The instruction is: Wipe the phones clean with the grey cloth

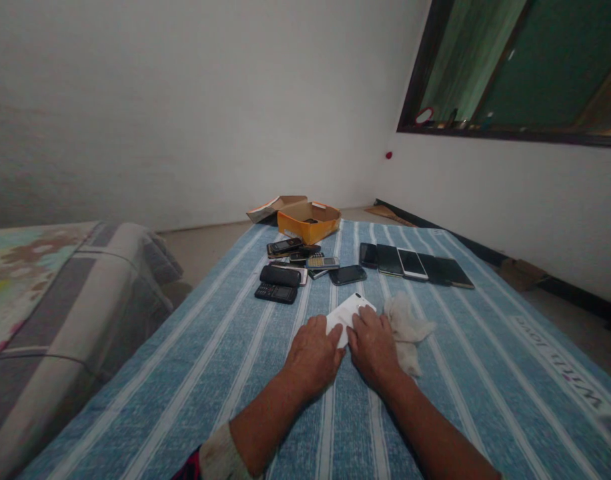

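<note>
A white smartphone [341,316] lies back up near the middle of the striped cloth, tilted to the right, its camera at the far edge. My left hand [314,352] grips its left side, with the thumb on the back and the fingers curled at the edge. On the right side, my right hand [373,343] has its fingers closed on the phone's back and edge. A crumpled whitish cloth [408,327] lies just right of my right hand. Part of the phone is hidden under my fingers.
Several old phones [280,293] lie piled beyond my left hand. A row of dark-screened smartphones [412,263] lies at the back right. An open orange box [310,230] stands at the far end of the blue striped cloth [195,373]. A covered bed [80,300] is at left.
</note>
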The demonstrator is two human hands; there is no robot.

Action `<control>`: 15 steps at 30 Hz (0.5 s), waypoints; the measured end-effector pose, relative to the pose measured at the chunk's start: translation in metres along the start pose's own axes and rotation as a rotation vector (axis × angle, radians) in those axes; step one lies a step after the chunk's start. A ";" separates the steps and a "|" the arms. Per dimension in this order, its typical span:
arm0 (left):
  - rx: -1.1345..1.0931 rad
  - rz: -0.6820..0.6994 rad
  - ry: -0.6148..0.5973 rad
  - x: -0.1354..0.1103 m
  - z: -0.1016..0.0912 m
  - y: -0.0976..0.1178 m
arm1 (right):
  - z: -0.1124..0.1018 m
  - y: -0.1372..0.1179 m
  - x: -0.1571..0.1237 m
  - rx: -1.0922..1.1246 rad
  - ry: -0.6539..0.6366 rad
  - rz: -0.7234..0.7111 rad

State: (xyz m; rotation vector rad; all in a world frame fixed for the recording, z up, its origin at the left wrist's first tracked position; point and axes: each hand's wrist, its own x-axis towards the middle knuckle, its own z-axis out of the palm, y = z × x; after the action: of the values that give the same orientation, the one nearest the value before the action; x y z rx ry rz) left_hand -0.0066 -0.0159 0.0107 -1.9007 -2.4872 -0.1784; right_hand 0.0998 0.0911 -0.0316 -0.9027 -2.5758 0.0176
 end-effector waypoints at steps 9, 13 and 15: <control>-0.005 0.002 0.012 0.000 0.003 -0.001 | 0.004 0.009 -0.005 0.073 0.059 -0.045; -0.004 0.002 0.021 0.001 0.004 -0.001 | 0.004 0.014 -0.004 0.082 0.073 -0.046; -0.005 0.000 0.019 0.001 0.004 -0.001 | 0.004 0.017 -0.002 0.094 0.074 -0.043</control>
State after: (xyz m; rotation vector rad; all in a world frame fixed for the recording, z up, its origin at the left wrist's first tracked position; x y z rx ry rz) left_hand -0.0075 -0.0152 0.0065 -1.8924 -2.4768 -0.2011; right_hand 0.1103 0.1036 -0.0382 -0.7986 -2.5028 0.0901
